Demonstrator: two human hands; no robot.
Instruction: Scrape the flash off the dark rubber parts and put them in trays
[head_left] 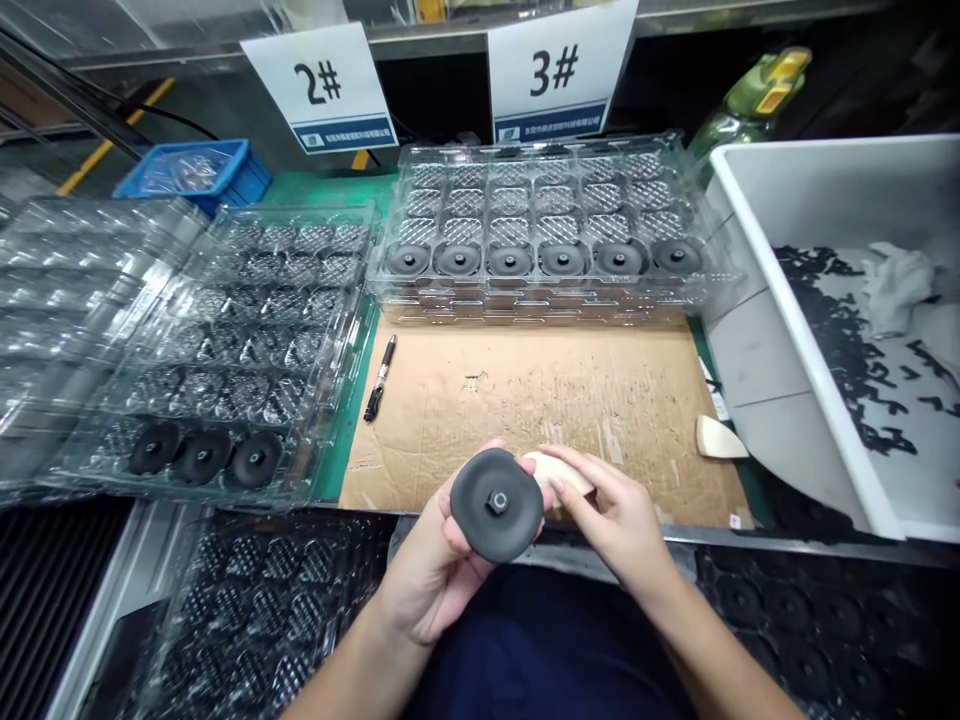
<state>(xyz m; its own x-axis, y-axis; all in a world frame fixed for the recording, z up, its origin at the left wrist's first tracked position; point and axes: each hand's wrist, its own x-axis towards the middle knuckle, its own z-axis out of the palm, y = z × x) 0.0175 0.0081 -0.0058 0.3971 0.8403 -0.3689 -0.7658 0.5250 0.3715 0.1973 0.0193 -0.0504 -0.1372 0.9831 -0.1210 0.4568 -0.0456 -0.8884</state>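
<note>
Near the front edge of the cardboard sheet, my left hand grips a round black part with a small hub in its centre, face turned up toward me. Closed round a cream-coloured block, my right hand brings it against the right edge of the black part. A clear tray behind the cardboard has a front row of similar black parts. Three more black parts sit in the near row of the left clear tray.
A black pen lies on the cardboard's left side. At the right are a second cream block and a white bin with black scraps. Stacked clear trays stand far left; a blue basket is behind.
</note>
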